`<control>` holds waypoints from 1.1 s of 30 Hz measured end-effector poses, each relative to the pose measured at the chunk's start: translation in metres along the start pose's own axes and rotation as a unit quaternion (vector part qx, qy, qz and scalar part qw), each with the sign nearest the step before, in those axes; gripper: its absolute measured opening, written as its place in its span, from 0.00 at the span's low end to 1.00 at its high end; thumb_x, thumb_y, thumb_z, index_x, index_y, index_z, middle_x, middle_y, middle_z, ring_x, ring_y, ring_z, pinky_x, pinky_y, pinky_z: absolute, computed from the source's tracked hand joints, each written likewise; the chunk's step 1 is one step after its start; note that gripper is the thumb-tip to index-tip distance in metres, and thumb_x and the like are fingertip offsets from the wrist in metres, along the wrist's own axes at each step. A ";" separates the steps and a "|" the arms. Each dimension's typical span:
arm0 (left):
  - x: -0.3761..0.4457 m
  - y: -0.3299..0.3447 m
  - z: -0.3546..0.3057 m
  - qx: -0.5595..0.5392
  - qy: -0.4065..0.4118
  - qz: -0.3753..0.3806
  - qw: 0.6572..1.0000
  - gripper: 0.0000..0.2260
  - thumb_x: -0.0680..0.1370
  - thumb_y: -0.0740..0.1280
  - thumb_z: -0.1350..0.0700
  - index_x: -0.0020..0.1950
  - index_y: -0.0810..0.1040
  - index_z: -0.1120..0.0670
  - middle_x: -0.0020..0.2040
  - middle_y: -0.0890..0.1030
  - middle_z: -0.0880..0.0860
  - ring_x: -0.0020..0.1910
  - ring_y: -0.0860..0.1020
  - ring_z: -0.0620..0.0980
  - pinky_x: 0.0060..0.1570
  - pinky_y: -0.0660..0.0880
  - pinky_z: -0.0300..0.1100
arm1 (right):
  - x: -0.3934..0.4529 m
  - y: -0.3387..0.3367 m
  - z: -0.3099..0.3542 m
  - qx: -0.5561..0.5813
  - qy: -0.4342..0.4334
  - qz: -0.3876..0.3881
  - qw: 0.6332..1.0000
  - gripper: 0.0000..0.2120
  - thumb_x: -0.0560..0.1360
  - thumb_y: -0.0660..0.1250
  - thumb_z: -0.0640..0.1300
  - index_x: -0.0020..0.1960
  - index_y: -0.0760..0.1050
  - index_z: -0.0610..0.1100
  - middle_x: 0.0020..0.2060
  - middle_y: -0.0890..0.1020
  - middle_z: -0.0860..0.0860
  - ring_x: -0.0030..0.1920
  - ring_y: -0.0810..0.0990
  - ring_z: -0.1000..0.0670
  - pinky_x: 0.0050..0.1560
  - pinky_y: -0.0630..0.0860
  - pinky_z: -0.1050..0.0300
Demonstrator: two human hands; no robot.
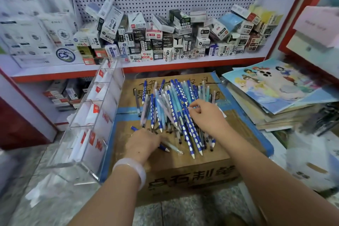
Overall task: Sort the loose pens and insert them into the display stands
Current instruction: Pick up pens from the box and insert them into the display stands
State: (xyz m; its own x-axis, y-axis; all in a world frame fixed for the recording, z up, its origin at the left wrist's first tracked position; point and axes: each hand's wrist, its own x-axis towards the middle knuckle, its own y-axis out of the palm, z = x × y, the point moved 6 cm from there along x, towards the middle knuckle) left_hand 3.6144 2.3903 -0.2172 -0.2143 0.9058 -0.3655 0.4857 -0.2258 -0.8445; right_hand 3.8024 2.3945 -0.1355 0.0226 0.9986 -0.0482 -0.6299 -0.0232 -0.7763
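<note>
A heap of loose pens [172, 104], dark blue with white dots, pale blue and clear, lies on a brown cardboard box [183, 167]. My left hand [142, 145] rests on the box at the pile's near left edge and holds a few pens, a dark blue one [164, 147] among them, under its curled fingers. My right hand [207, 115] reaches into the right side of the pile, thumb and fingers pinching a pen. A clear acrylic display stand [91, 121] with several tiered compartments and red-and-white labels stands to the left of the box.
A shelf [183, 64] above the box holds several small pen boxes against a pegboard. Stacked picture books [275, 88] lie to the right. White packages sit on the floor at the right, a red cabinet at the far left.
</note>
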 end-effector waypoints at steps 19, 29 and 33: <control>-0.006 0.004 0.002 -0.010 -0.036 -0.015 0.999 0.14 0.75 0.61 0.45 0.43 0.76 0.55 0.38 0.77 0.51 0.37 0.77 0.50 0.32 0.69 0.39 | -0.014 -0.005 0.015 -0.001 -0.045 0.032 0.998 0.20 0.79 0.60 0.49 0.70 0.64 0.48 0.65 0.72 0.49 0.57 0.76 0.48 0.56 0.70 0.54; -0.011 -0.001 0.024 -0.126 -0.081 -0.031 0.988 0.09 0.80 0.58 0.55 0.49 0.72 0.59 0.37 0.80 0.58 0.34 0.79 0.56 0.41 0.77 0.46 | -0.016 -0.017 0.005 0.011 -0.036 0.017 0.999 0.20 0.79 0.59 0.50 0.70 0.65 0.48 0.63 0.74 0.48 0.54 0.79 0.46 0.58 0.72 0.52; -0.006 -0.032 0.023 -0.181 -0.058 -0.114 0.975 0.09 0.80 0.58 0.58 0.50 0.73 0.64 0.32 0.79 0.58 0.34 0.78 0.57 0.35 0.73 0.44 | -0.013 -0.020 0.005 0.020 -0.035 0.019 0.999 0.19 0.79 0.58 0.50 0.69 0.65 0.49 0.61 0.76 0.48 0.53 0.79 0.46 0.59 0.72 0.51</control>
State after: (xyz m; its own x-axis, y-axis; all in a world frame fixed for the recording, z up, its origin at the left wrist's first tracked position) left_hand 3.5805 2.3841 -0.1968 -0.4351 0.8667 -0.2440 0.6776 0.1367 -0.7226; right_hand 3.8104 2.3826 -0.1161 -0.0551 0.9980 -0.0323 -0.6599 -0.0606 -0.7489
